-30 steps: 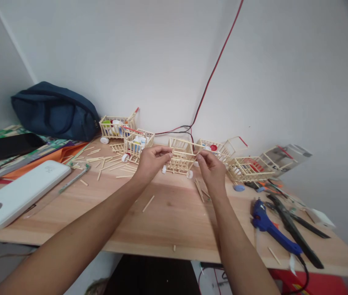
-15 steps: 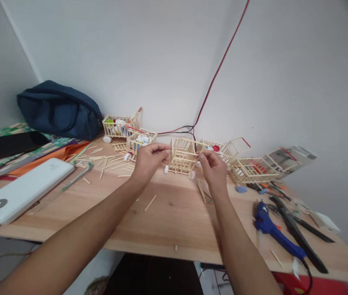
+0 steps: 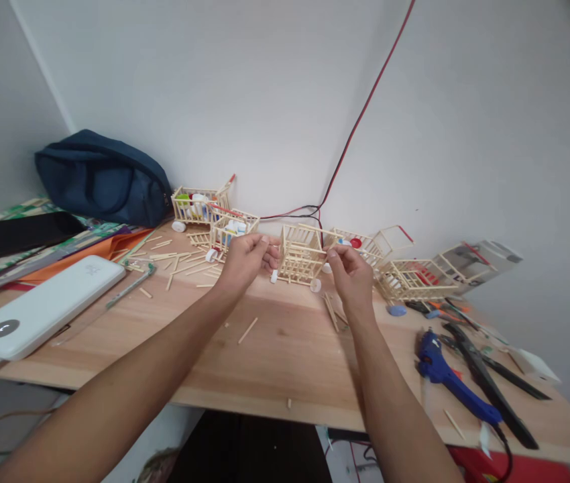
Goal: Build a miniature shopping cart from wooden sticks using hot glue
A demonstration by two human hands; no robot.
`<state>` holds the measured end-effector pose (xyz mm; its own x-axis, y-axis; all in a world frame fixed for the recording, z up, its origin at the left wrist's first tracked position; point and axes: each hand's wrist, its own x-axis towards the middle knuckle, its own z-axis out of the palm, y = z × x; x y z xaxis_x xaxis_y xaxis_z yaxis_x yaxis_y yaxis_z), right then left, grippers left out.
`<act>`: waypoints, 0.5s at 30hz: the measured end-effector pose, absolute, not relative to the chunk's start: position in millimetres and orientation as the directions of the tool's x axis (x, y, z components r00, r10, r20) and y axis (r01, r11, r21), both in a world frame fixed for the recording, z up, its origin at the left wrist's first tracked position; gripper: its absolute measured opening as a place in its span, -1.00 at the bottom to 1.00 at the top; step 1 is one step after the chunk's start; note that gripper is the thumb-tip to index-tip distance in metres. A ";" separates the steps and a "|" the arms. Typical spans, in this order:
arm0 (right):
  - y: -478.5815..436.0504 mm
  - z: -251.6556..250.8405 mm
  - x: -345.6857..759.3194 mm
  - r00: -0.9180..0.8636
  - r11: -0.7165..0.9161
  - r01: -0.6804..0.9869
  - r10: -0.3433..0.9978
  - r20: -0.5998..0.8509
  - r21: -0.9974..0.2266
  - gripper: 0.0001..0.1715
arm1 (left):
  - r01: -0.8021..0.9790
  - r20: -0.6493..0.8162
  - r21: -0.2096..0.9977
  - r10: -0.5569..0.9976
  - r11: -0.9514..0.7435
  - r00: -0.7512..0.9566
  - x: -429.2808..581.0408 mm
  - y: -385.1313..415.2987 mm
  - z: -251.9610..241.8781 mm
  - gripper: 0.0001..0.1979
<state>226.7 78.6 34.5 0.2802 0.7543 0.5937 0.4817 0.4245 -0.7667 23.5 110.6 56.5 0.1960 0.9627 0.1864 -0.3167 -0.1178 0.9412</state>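
Observation:
A miniature cart (image 3: 301, 255) built of thin wooden sticks, with white round wheels, stands on the table between my hands. At its left side is my left hand (image 3: 251, 260), fingers curled and thumb bent in; anything in its fingertips is too small to make out. My right hand (image 3: 351, 272) pinches with thumb and forefinger at the right upper edge of the cart. A similar cart (image 3: 229, 235) with small white and blue things inside sits just beyond my left hand. Behind my right hand, another stick cart (image 3: 360, 245) is partly hidden.
More stick carts (image 3: 197, 204) (image 3: 410, 280) stand at the back. Loose sticks (image 3: 179, 261) lie left. A blue glue gun (image 3: 450, 376) and black-handled tool (image 3: 491, 386) lie right. A white power bank (image 3: 48, 305), phone (image 3: 18, 238) and blue bag (image 3: 106, 178) occupy the left.
My left fingers have shifted slightly, with the lower ones loosening downward beside the cart. My right hand keeps its pinch at the cart's right edge. The view has moved a little.

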 end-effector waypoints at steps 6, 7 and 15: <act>78.6 33.9 227.6 0.269 0.423 0.486 0.760 0.591 -0.765 -0.77 | -0.125 0.205 0.975 0.956 -0.182 0.208 20.3 113.2 57.0 -0.82; 78.6 33.8 227.8 0.262 0.428 0.491 0.758 0.597 -0.759 -0.77 | -0.070 0.221 0.975 0.956 -0.211 0.195 19.5 112.6 57.5 -0.84; 78.2 34.7 228.7 0.222 0.469 0.515 0.735 0.641 -0.717 -0.80 | 0.109 0.209 0.968 0.966 -0.226 0.150 19.1 110.1 58.6 -0.90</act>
